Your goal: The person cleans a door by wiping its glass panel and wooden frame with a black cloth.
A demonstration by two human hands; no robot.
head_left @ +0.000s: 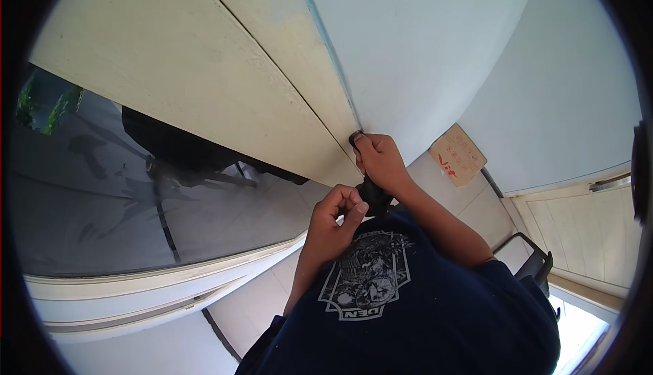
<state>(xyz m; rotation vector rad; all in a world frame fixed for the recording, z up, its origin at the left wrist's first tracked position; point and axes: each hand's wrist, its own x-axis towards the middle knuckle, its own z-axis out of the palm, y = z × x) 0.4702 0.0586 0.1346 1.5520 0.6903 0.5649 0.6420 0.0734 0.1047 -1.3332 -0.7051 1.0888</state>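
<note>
My right hand is closed around a black object, whose rounded end shows at the thumb, close to the cream door frame. Just below that hand, a wider dark part shows between my two hands. My left hand is lower and nearer my chest, its fingers curled and thumb and forefinger pinched together at the dark part's edge. I cannot tell what the left fingertips hold. Both hands are in front of my dark blue shirt.
A pale blue wall borders the frame. A cardboard box with red writing is on the tiled floor at right. Dark glass fills the left side, and a black chair stands at lower right, near a cream door.
</note>
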